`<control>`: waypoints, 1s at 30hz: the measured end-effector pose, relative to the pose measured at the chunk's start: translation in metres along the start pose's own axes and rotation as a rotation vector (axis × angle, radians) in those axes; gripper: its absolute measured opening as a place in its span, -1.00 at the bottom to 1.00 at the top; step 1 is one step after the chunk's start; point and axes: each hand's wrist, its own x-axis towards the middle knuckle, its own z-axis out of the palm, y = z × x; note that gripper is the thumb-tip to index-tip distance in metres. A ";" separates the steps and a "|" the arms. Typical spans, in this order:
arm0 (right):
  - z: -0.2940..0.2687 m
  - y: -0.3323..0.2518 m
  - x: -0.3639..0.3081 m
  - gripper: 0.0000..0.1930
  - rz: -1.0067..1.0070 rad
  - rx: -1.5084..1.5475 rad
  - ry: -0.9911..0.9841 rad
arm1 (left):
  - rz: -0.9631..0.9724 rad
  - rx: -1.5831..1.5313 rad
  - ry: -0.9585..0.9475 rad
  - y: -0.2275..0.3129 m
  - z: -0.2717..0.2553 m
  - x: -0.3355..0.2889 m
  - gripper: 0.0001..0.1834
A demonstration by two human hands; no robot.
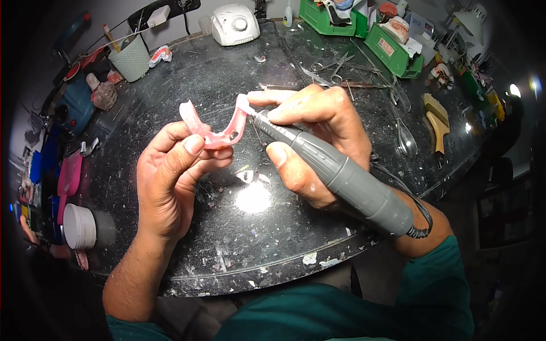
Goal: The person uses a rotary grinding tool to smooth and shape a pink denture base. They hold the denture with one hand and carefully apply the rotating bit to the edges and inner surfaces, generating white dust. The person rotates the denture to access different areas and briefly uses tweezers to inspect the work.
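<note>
Above the dark worktable, my left hand point(173, 165) pinches a pink, horseshoe-shaped denture base point(215, 138) between thumb and fingers at its curved front. Its two arms point up and away from me, and a small hole shows near the front. My right hand point(324, 122) is wrapped round a grey rotary handpiece point(350, 179), with a cord trailing from its back end. The handpiece's tip meets or nearly meets the right arm of the denture base; contact is hard to make out. My right forefinger reaches up close beside that arm.
A white control box point(234, 25) with a dial stands at the back. Green bins point(392, 50), scissors point(335, 68) and a brush point(437, 128) lie to the right. Leftward are a white tub point(79, 226), a pink dustpan-like piece point(69, 176) and a woven cup point(132, 59). White scraps dot the black worktable point(227, 250).
</note>
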 end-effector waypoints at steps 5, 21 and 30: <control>-0.002 0.000 0.001 -0.66 0.002 0.032 -0.104 | -0.017 -0.023 0.017 0.001 0.002 -0.001 -0.72; -0.004 -0.002 0.003 -0.67 -0.017 0.019 -0.131 | -0.004 -0.005 -0.006 -0.001 0.001 -0.001 -0.70; -0.004 -0.007 0.002 -0.68 0.139 0.035 -0.108 | 0.029 0.014 -0.014 -0.001 0.000 -0.002 -0.72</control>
